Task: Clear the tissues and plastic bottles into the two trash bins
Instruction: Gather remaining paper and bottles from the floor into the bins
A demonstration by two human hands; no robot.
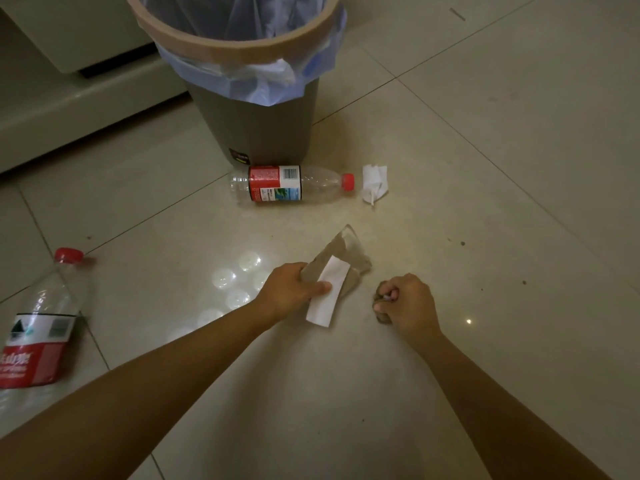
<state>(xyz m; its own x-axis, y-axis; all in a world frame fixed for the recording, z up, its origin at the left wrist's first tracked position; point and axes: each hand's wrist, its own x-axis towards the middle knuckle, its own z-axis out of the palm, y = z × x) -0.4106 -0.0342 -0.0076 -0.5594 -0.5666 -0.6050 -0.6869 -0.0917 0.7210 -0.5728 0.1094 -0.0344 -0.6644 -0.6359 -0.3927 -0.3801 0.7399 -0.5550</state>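
Tiled floor (485, 168), left hand (291, 289) gripping tissues (327, 292)

The floor (485, 168) is laid with large, glossy, pale beige tiles, their thin dark grout lines running diagonally across the view. Round white reflections (239, 282) of overhead lights cluster on one tile left of centre, and a small bright glint (469, 321) shows further right. At upper left stands a cream cabinet (69, 39) with a dark gap under it. The room is dim.
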